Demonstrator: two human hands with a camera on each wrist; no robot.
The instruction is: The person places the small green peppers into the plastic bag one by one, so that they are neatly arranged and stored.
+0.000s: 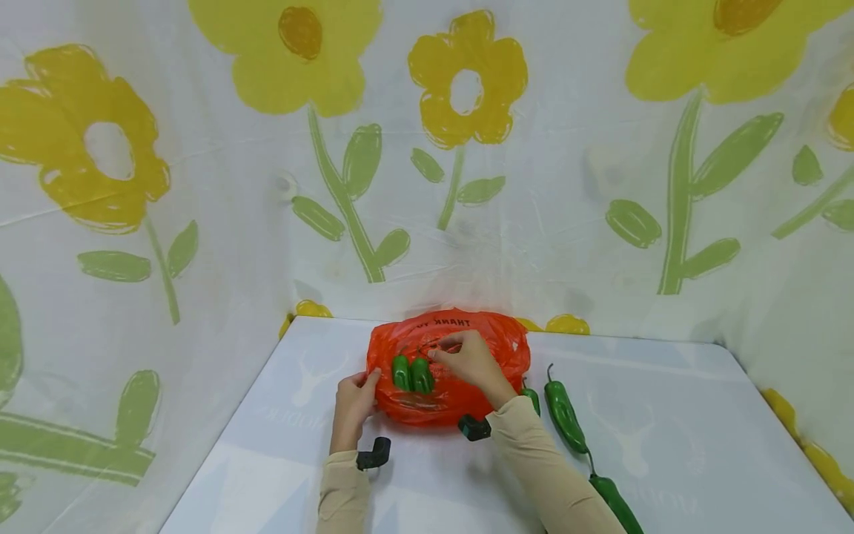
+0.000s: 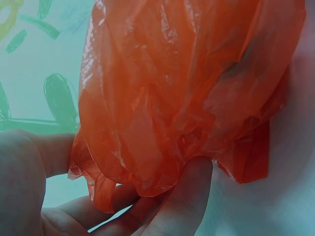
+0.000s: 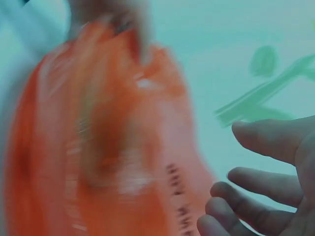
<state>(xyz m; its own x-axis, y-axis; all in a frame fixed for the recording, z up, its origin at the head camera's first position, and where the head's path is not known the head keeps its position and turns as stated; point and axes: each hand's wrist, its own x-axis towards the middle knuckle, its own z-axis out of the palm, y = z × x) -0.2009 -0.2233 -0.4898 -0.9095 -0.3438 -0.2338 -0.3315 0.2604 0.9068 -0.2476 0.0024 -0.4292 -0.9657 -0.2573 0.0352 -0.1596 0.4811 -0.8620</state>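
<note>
A red plastic bag with dark lettering lies at the back of the table. Two green peppers show side by side at the bag's middle. My left hand grips the bag's left edge; in the left wrist view its thumb and fingers hold a gathered bit of the plastic. Over the bag, just right of the two peppers, is my right hand. In the right wrist view that hand's thumb stands apart from its fingers, with nothing between them, beside the blurred bag.
To the right of the bag, a green pepper and a nearer one lie on the white table. Another pepper is partly hidden by the right sleeve. A flower-print cloth rises behind the table.
</note>
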